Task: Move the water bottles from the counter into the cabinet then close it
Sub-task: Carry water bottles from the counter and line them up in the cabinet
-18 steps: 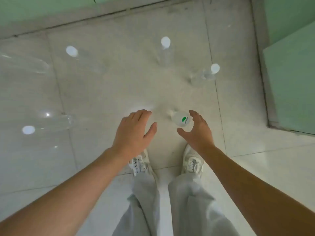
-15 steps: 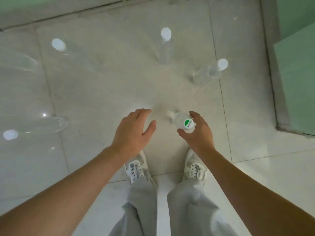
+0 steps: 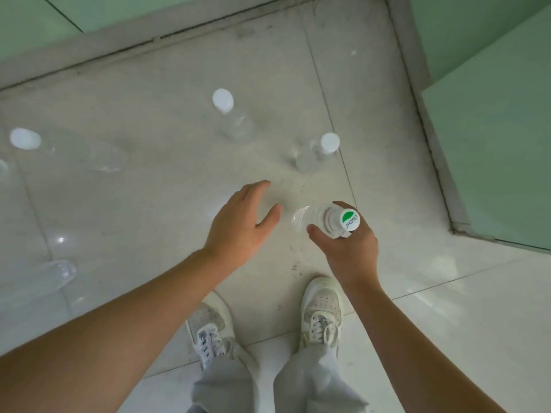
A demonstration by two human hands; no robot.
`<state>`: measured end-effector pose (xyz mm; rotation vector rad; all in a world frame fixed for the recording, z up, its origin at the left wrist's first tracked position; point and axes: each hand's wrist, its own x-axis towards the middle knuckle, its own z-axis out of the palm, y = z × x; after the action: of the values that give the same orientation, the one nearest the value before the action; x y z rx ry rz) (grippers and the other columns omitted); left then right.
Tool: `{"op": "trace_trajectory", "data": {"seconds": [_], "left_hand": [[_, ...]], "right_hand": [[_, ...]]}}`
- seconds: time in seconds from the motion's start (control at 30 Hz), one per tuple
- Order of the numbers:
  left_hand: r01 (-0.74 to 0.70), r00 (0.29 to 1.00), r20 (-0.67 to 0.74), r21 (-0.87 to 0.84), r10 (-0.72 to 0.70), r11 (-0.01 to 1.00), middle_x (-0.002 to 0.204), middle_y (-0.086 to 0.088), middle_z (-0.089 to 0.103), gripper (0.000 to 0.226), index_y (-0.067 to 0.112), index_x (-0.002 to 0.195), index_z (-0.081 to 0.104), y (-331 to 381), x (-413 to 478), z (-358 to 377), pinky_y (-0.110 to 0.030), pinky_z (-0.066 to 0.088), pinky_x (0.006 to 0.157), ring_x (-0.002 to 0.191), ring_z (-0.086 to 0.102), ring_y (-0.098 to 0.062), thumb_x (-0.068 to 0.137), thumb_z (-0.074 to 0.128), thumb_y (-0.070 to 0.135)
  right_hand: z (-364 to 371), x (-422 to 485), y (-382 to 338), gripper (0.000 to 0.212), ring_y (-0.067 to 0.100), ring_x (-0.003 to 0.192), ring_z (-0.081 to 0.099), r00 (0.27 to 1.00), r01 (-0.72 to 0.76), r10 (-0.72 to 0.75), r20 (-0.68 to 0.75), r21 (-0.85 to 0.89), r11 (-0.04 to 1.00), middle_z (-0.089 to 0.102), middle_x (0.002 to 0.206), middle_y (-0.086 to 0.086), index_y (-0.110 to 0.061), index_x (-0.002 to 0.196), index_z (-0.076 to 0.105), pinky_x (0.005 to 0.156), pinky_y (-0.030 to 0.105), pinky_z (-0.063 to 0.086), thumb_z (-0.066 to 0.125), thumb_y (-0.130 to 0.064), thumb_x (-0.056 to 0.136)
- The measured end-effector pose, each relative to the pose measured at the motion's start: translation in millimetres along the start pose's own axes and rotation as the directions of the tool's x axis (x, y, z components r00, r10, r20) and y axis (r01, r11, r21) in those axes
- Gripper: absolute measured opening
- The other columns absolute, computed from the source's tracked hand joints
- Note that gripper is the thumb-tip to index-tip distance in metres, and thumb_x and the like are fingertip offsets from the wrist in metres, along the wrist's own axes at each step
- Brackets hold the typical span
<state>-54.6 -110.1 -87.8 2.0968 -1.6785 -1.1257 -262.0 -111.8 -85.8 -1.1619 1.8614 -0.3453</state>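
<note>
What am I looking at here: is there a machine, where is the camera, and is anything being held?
No machine: these are a person's two bare hands, filmed by one wide-angle camera worn on the head, looking down. The right hand grips a clear green-capped bottle near its neck. The left hand hovers beside it, fingers relaxed, holding nothing. Further out on the pale tiled surface stand a middle bottle and a right bottle, both white-capped; a far-left bottle and a lower-left bottle show faintly. The green panel at right may be the cabinet.
</note>
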Motion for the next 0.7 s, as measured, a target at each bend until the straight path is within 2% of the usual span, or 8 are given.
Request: {"op": "trace_trajectory", "data": {"seconds": [0.1,0.2,0.27,0.33,0.43,0.57,0.63,0.7], "left_hand": [[0.045,0.999,0.023,-0.085,-0.043,0.995,0.144,0.002,0.051,0.064,0.022,0.148,0.038,28.9,46.1,21.6,-0.041,0.049,0.099,0.125,0.054,-0.02,0.094,0.062,0.047],[0.064,0.997,0.052,-0.121,-0.058,0.991,0.148,0.002,0.046,0.084,0.026,0.152,0.031,47.2,87.3,40.1,-0.037,0.046,0.097,0.127,0.052,-0.02,0.083,0.076,0.045],[0.099,0.994,0.06,-0.18,-0.089,0.979,0.15,0.003,0.044,0.094,0.028,0.154,0.03,54.6,107.5,46.1,-0.037,0.044,0.102,0.131,0.049,-0.02,0.077,0.082,0.04],[0.099,0.995,0.038,-0.223,-0.093,0.97,0.142,0.004,0.053,0.084,0.029,0.147,0.042,57.9,121.6,48.9,-0.032,0.044,0.1,0.127,0.052,-0.02,0.075,0.085,0.034],[0.096,0.995,-0.004,-0.185,-0.099,0.978,0.111,0.011,0.067,0.062,0.03,0.124,0.06,57.1,127.2,45.1,-0.026,0.047,0.084,0.105,0.062,-0.016,0.07,0.088,0.036],[0.155,0.985,-0.055,-0.173,-0.166,0.973,0.082,0.018,0.06,0.05,0.027,0.11,0.065,57.6,110.7,30.4,-0.017,0.039,0.064,0.082,0.058,-0.012,0.069,0.087,0.045],[0.177,0.979,-0.072,-0.153,-0.19,0.972,0.074,0.016,0.055,0.046,0.024,0.103,0.065,60.6,96.4,18.1,-0.019,0.037,0.06,0.074,0.055,-0.01,0.069,0.086,0.047],[0.183,0.979,-0.061,-0.148,-0.194,0.972,0.074,0.016,0.055,0.042,0.024,0.101,0.065,67.9,76.8,0.1,-0.016,0.035,0.06,0.069,0.053,-0.001,0.071,0.086,0.045]], "right_hand": [[-25.0,16.4,-1.8,0.05,-0.01,0.088,0.058,0.999,0.003,-0.003,-0.032,0.012,1.0,0.063,0.094,-0.025,-0.034,0.117,0.062,0.063,0.003,0.038,0.086,-0.035,0.073],[-43.4,30.2,5.3,0.048,-0.01,0.084,0.058,0.998,-0.008,0.01,-0.07,0.027,1.0,0.061,0.091,-0.028,-0.039,0.112,0.059,0.066,0.009,0.04,0.086,-0.035,0.072],[-50.4,35.2,13.0,0.048,-0.008,0.085,0.058,0.995,-0.024,0.028,-0.096,0.041,0.999,0.061,0.09,-0.027,-0.041,0.11,0.058,0.067,0.012,0.042,0.087,-0.035,0.072],[-54.7,36.0,19.7,0.048,-0.007,0.085,0.059,0.992,-0.039,0.045,-0.115,0.049,0.998,0.061,0.09,-0.027,-0.042,0.109,0.057,0.068,0.014,0.043,0.087,-0.036,0.072],[-58.0,33.8,28.9,0.045,-0.004,0.085,0.061,0.988,-0.066,0.08,-0.135,0.107,0.992,0.063,0.09,-0.027,-0.041,0.107,0.059,0.073,0.021,0.049,0.087,-0.035,0.072],[-64.5,20.6,26.7,0.045,-0.005,0.084,0.062,0.983,-0.073,0.097,-0.154,0.157,0.985,0.065,0.09,-0.025,-0.039,0.108,0.061,0.072,0.021,0.05,0.088,-0.034,0.071],[-69.0,9.9,18.5,0.044,-0.004,0.083,0.063,0.98,-0.085,0.115,-0.161,0.178,0.98,0.067,0.089,-0.023,-0.037,0.108,0.063,0.07,0.02,0.048,0.087,-0.034,0.071],[-76.0,-4.0,4.3,0.045,-0.004,0.083,0.063,0.978,-0.089,0.121,-0.168,0.187,0.978,0.067,0.09,-0.022,-0.035,0.111,0.064,0.067,0.017,0.044,0.086,-0.035,0.072]]}}
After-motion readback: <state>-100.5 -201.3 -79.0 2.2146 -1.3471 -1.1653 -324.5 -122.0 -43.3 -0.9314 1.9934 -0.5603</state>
